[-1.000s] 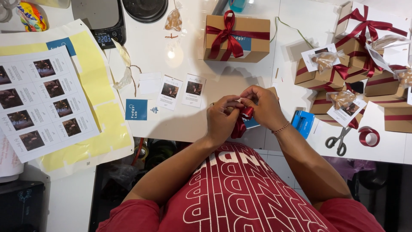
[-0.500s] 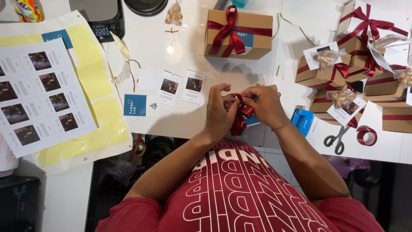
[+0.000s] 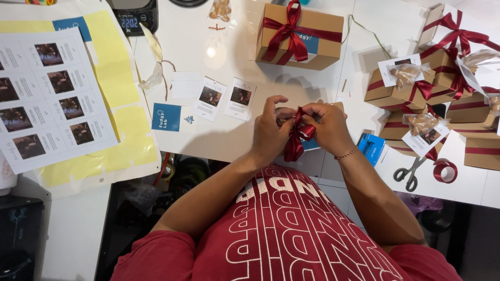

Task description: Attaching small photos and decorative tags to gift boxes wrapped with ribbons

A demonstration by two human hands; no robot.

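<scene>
On the left of the white counter lie a sheet of photo labels on yellow backing and three small cards. None of them has moved in the last second; only your view has drifted a little.

Your left hand has changed: it was bunched tight a second ago, and now its index finger sticks up while the thumb and other fingers pinch the dark red ribbon. Your right hand is closed on the ribbon's other side, fingers together over a loop. The knot looks pulled in, so the bow seems nearly formed.

The ribbon sits between your hands at the counter's near edge, over a mostly hidden brown box. Its long axis runs away from you and towards you, tail hanging down towards your chest.

Further right lie a blue dispenser, scissors, a ribbon roll and finished boxes.
</scene>
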